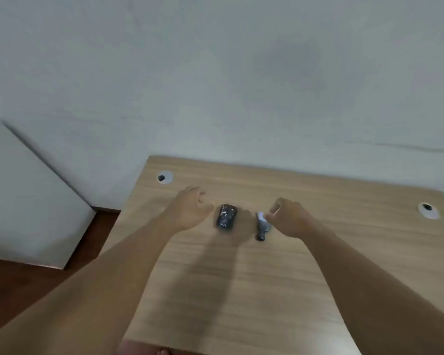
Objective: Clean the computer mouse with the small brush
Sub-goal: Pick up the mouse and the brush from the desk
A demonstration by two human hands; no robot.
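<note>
A black computer mouse speckled with white dust lies on the wooden desk. Just left of it hovers my left hand, fingers curled and apart, holding nothing and a small gap from the mouse. To the right of the mouse lies the small brush, dark handle toward me and pale bristles away. My right hand is at the brush's bristle end, fingertips touching or nearly touching it. The frame is blurred, so I cannot tell whether the fingers grip it.
The desk has two round cable holes, one at the far left and one at the far right. A white wall rises behind. A white cabinet stands left of the desk over dark brown floor.
</note>
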